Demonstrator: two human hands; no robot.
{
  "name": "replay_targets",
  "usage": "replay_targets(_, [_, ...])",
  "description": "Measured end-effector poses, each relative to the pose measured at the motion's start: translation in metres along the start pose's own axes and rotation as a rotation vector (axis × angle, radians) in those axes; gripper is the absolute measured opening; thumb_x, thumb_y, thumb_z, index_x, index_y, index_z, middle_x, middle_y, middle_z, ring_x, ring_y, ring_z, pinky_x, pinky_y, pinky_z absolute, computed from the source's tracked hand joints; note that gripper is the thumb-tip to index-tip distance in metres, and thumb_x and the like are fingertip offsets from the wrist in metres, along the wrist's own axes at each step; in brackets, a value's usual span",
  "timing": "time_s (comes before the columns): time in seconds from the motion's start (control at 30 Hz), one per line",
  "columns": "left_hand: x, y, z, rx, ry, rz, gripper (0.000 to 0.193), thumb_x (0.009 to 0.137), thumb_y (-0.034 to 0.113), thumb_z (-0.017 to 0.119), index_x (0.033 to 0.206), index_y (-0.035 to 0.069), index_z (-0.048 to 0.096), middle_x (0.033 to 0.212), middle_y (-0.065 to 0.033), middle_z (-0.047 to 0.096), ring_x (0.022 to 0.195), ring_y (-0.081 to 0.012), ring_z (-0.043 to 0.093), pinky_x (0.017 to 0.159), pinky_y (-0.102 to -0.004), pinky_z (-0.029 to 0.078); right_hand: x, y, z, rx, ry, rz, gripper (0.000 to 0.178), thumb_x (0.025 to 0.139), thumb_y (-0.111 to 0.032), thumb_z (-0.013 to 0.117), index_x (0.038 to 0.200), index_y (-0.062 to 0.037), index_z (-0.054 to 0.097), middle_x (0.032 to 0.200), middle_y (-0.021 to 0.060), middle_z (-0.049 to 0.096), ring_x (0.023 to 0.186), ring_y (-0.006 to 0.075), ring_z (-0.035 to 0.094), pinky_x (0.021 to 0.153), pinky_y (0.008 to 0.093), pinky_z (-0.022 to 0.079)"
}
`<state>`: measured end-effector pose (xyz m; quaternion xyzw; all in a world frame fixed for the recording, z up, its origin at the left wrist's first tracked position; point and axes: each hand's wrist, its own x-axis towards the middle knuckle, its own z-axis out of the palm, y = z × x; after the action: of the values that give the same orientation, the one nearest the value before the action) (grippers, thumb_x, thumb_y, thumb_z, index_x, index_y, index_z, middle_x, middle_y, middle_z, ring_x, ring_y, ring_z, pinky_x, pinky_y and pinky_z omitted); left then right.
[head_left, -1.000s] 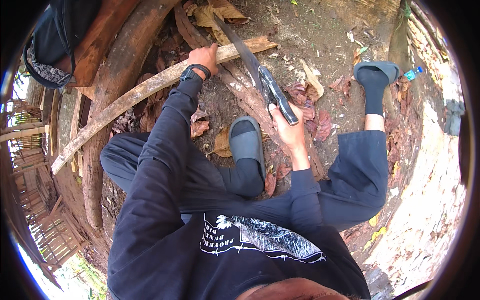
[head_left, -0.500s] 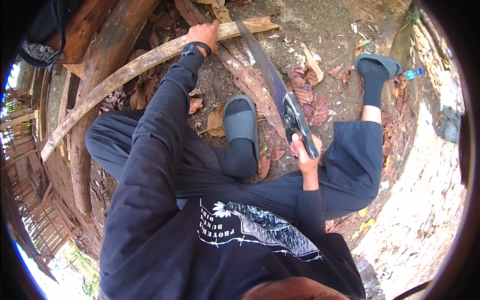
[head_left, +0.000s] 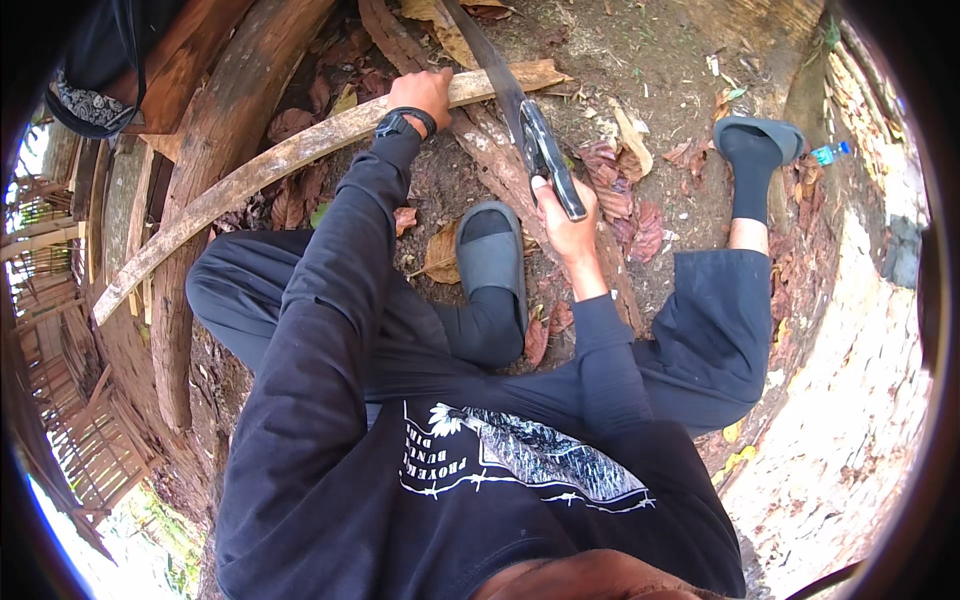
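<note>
My right hand (head_left: 567,217) is closed round the black handle of a hand saw (head_left: 499,72). The saw's blade runs up and to the left, lying across a long pale strip of wood (head_left: 300,152) close to its right end. Just left of the blade, my left hand (head_left: 423,98) grips that strip from above, a dark watch on its wrist. The strip slants down to the far left and rests over a thick log (head_left: 215,140). Under the blade, a rough brown piece of wood (head_left: 495,150) lies on the ground.
Dry leaves (head_left: 440,255) litter the soil round my feet. My left foot wears a grey slide sandal (head_left: 490,250); the other sandal (head_left: 762,135) is at the right, near a small plastic bottle (head_left: 828,153). A slatted bamboo structure (head_left: 70,370) stands at the left edge.
My right hand has pushed the saw forward and to the left, so its handle is now nearer the wood strip. The left hand keeps its hold on the strip.
</note>
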<state>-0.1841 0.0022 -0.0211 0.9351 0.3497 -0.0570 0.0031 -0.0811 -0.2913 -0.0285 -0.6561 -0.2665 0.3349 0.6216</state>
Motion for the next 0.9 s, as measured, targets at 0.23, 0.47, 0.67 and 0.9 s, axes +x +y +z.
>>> replay_targets(0.23, [-0.004,0.003,0.000,-0.040,0.040,0.044,0.039,0.078,0.016,0.075,0.116,0.008,0.067,0.096,-0.0200,0.077,0.093,-0.0395,0.076,0.079,-0.0511,0.061,-0.033,-0.005,-0.023,-0.035,-0.004,-0.009,0.018,0.097,-0.007,0.073,0.082,0.0002,0.066,0.064,0.0003,0.059,0.059,0.0084,0.054,0.055,0.0312,0.043])
replay_targets(0.47, [-0.002,0.007,-0.029,0.002,0.072,0.004,0.040,0.079,0.015,0.072,0.119,0.011,0.067,0.093,-0.0200,0.077,0.090,-0.0400,0.077,0.077,-0.0512,0.062,-0.034,-0.049,-0.021,-0.101,0.019,-0.123,0.017,0.095,-0.007,0.074,0.083,0.0009,0.066,0.064,0.0019,0.058,0.059,0.0100,0.054,0.056,0.0313,0.043])
replay_targets(0.67, [0.003,0.011,0.006,0.041,0.033,0.012,0.043,0.078,0.022,0.083,0.116,0.011,0.067,0.094,-0.0174,0.078,0.091,-0.0378,0.077,0.079,-0.0481,0.062,-0.040,0.047,-0.022,0.068,0.044,-0.062,0.017,0.095,-0.006,0.073,0.081,0.0007,0.066,0.064,0.0002,0.059,0.058,0.0088,0.054,0.055,0.0303,0.042])
replay_targets(0.9, [0.003,0.008,0.000,0.035,-0.012,0.001,0.044,0.079,0.027,0.084,0.118,0.011,0.068,0.097,-0.0172,0.079,0.094,-0.0368,0.077,0.080,-0.0474,0.063,-0.031,0.022,-0.038,0.165,-0.017,0.031,0.020,0.096,-0.005,0.073,0.078,-0.0019,0.063,0.062,-0.0011,0.058,0.053,0.0070,0.053,0.049,0.0278,0.039])
